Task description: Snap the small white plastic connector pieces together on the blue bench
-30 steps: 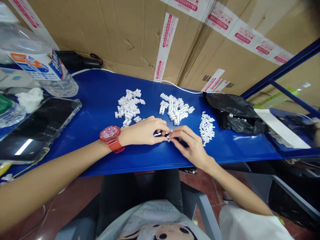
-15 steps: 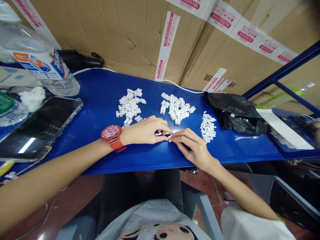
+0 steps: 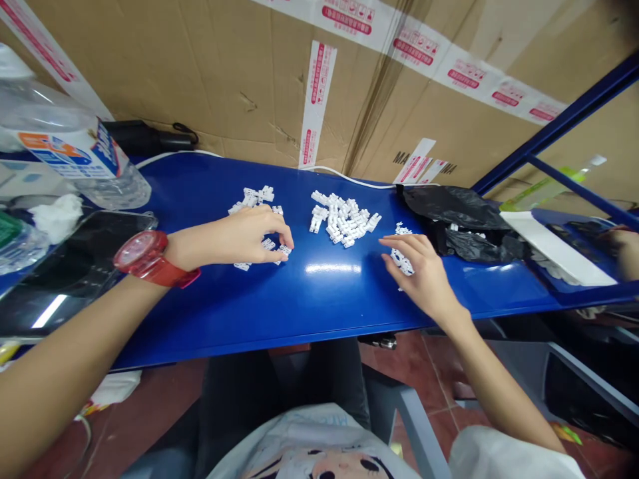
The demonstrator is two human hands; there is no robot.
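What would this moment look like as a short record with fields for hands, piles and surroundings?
Left hand: at the left pile of white pieces; grip unclear
Right hand: thumb and fingers parted, at the right pile of smaller white pieces; contact unclear
Middle pile: white pieces, between the hands, untouched
Left wrist: red watch
Surface: blue table
Far left: phone, plastic bottle
Right: black bag

Left hand [image 3: 239, 234] palm-down, fingers [image 3: 285, 231] curled; right hand [image 3: 424, 271] well apart, fingers and thumb [image 3: 399, 277] parted.
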